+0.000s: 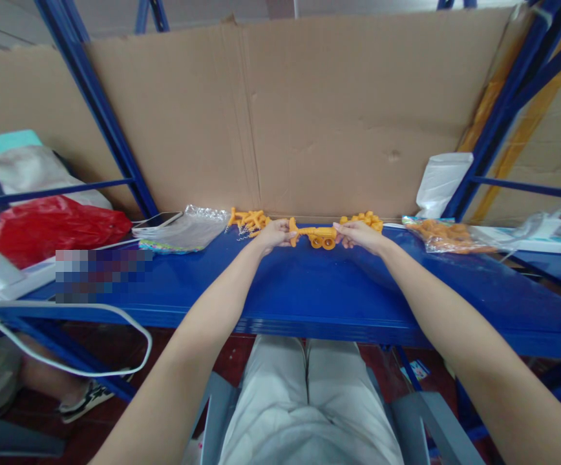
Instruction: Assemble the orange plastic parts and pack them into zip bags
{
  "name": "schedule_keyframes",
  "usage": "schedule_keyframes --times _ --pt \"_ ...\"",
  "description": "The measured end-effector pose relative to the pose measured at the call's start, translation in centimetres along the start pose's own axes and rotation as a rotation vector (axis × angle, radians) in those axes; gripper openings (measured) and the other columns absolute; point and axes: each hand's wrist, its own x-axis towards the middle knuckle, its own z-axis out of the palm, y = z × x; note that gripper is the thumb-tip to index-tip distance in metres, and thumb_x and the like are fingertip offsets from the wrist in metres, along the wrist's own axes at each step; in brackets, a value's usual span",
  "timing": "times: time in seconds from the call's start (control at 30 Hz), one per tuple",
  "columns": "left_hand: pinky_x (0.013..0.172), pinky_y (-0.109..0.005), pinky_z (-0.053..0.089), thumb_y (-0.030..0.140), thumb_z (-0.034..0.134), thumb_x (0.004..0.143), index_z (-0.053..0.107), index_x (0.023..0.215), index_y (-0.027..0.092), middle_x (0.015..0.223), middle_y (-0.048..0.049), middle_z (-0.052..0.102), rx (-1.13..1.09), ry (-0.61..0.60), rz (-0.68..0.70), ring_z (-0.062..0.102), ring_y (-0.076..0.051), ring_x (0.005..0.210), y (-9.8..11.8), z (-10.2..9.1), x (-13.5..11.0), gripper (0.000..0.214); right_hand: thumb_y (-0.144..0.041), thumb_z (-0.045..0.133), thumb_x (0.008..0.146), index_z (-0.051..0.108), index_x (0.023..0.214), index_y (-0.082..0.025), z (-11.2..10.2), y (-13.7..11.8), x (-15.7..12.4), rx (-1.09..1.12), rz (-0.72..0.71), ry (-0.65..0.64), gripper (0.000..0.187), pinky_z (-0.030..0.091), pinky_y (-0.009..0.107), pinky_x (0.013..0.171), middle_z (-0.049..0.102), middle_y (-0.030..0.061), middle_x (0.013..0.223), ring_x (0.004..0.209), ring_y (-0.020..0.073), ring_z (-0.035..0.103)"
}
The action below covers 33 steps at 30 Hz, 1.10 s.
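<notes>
Blue bench, yellow toy vehicle between two hands

Your left hand pinches the toy's left end, fingers closed; your right hand grips its right end between thumb and fingers. The toy lies level between them, wheels toward you. Just past your left hand is a pile of spiral-ended yellow pieces; behind your right, a heap of small yellow parts. Farthest stands a cardboard sheet.

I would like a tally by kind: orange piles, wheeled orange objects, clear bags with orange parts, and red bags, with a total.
Left pile and right pile of orange pieces: 2
Wheeled orange object: 1
Clear bag of orange parts: 1
Red plastic bag: 1
Total: 5
</notes>
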Motion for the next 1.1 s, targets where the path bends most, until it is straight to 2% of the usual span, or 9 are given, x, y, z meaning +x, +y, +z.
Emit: schedule_keyframes --times 0.2,0.33,0.47,0.63,0.83,1.1 --pt "0.079 -0.033 0.058 0.004 0.074 0.073 0.059 0.080 0.015 0.069 0.0002 0.069 -0.015 0.000 0.029 0.067 -0.011 0.066 -0.11 -0.21 0.13 0.020 -0.061 0.071 0.074 0.066 0.089 -0.018 0.04 -0.33 -0.22 -0.003 -0.080 -0.031 0.046 0.041 0.021 0.051 0.071 0.0092 0.086 0.060 0.0118 0.057" --pt "0.079 -0.034 0.057 0.005 0.075 0.072 0.059 0.081 0.014 0.070 0.0001 0.069 -0.015 0.008 0.054 0.067 -0.012 0.067 -0.07 0.01 0.09 0.021 -0.068 0.062 0.079 0.066 0.076 -0.016 -0.02 -0.32 -0.14 -0.063 -0.098 -0.004 0.052 0.041 0.023 0.052 0.069 0.0090 0.075 0.058 0.0123 0.056" --pt "0.080 -0.034 0.057 0.003 0.072 0.075 0.059 0.083 0.014 0.070 0.0004 0.068 -0.016 0.024 0.035 0.067 -0.012 0.067 0.22 0.44 -0.28 0.019 -0.077 0.053 0.078 0.060 0.063 -0.017 0.07 -0.37 -0.16 -0.079 -0.064 0.024 0.063 0.042 0.026 0.052 0.064 0.0089 0.065 0.053 0.0114 0.052" --pt "0.081 -0.035 0.057 0.003 0.073 0.074 0.060 0.084 0.014 0.071 0.0003 0.069 -0.015 0.028 0.038 0.066 -0.012 0.067 0.10 0.48 -0.14 0.020 -0.086 0.050 0.071 0.055 0.064 -0.019 0.56 -0.57 -0.15 0.001 0.015 0.022 0.067 0.041 0.029 0.050 0.059 0.0100 0.063 0.054 0.0141 0.051" --pt "0.082 -0.036 0.057 0.006 0.076 0.072 0.060 0.086 0.014 0.076 -0.0008 0.070 -0.006 0.012 0.053 0.068 -0.012 0.071 -0.23 0.29 0.22 0.022 -0.088 0.048 0.067 0.057 0.077 -0.021 0.80 -0.41 0.14 0.056 0.110 0.022 0.069 0.042 0.037 0.058 0.058 0.0151 0.071 0.066 0.0234 0.055" --pt "0.081 -0.034 0.057 0.004 0.074 0.074 0.061 0.089 0.014 0.075 -0.0009 0.070 0.021 0.023 0.052 0.067 -0.011 0.069 -0.11 0.42 0.15 0.022 -0.090 0.042 0.067 0.060 0.089 -0.021 0.97 -0.29 0.43 0.065 0.176 0.034 0.075 0.036 0.032 0.042 0.058 0.0170 0.069 0.059 0.0227 0.055"
